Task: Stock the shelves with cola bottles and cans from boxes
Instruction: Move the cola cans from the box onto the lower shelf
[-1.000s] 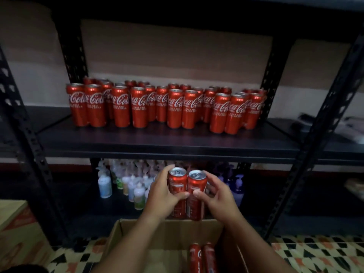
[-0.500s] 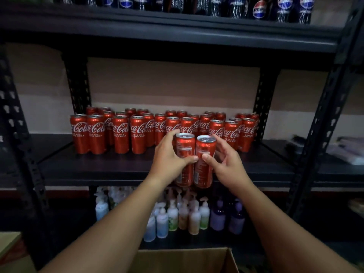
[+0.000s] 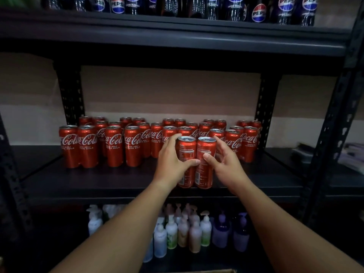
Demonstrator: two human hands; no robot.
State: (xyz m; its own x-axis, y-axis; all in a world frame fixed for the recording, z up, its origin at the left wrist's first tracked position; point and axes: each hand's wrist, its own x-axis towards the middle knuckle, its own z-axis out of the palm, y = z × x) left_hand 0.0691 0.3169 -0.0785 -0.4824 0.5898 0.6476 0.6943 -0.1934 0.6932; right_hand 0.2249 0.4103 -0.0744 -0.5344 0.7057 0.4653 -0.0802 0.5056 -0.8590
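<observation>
Head view. Two cans stand upright, side by side and touching, near the front edge of the middle shelf (image 3: 98,180). The left can (image 3: 186,154) is held by the left hand (image 3: 171,164): its fingers curl round the can's far left side and the thumb crosses the front of the label. The right can (image 3: 204,154) is held by the right hand (image 3: 226,164): its fingers wrap the far right side and the thumb presses the front. Both cans lie between the two hands, printed text panels turned to the camera. Whether their bases rest on the shelf or hang just above it cannot be told.

Behind the pair, a block of red cola cans (image 3: 114,146) stands upright on the same shelf in about three rows. Roughly twenty-seven tops can be counted; those behind the hands are hidden, so the count is not exact. The front row runs nearly the shelf's width, with the held pair in front of its right half.

On the upper shelf (image 3: 177,32), cola bottles (image 3: 258,10) stand in a row; only their lower parts show, about a dozen. On the lower shelf, pump bottles (image 3: 171,233) are clustered, about fifteen visible, white, pale and purple.
</observation>
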